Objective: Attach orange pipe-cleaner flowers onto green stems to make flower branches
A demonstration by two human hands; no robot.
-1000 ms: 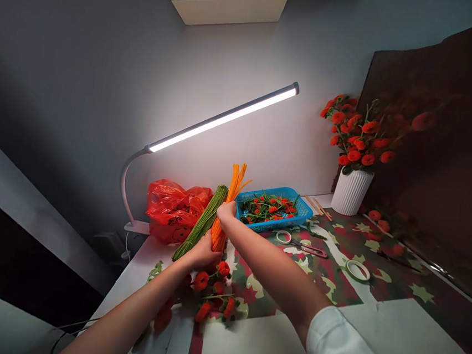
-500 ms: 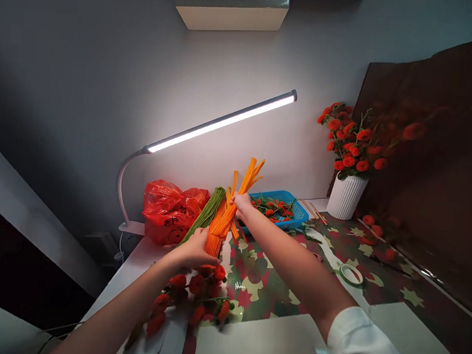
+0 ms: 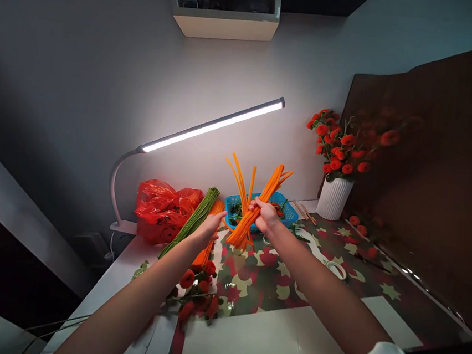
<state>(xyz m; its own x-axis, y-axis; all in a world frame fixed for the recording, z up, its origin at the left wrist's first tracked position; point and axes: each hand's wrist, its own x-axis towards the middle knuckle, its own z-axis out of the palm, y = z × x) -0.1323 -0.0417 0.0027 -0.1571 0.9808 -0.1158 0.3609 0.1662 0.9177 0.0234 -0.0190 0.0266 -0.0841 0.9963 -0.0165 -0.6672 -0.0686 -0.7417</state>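
Observation:
My right hand (image 3: 266, 216) is closed around a bundle of orange pipe cleaners (image 3: 272, 187), held tilted above the table; a few of them splay out to the left. My left hand (image 3: 209, 231) has its thumb and fingers apart and nothing gripped. It is over a second bunch of orange pipe cleaners (image 3: 202, 258) lying on the table, which it partly hides. Beside that bunch lies a bundle of green pipe cleaners (image 3: 192, 223). Red pompom-like flowers (image 3: 196, 284) on green stems lie below my left hand.
A blue basket (image 3: 289, 214) holding red flowers and green stems is behind my right hand. A white vase (image 3: 334, 198) of red flowers stands at the right, with a roll of tape (image 3: 336, 270) nearer. A red plastic bag (image 3: 166, 212) and lamp (image 3: 213, 126) are at the left.
My right hand has moved to the right with the orange bundle, away from the bunch on the table. My left hand has loosened from that bunch and moved slightly up.

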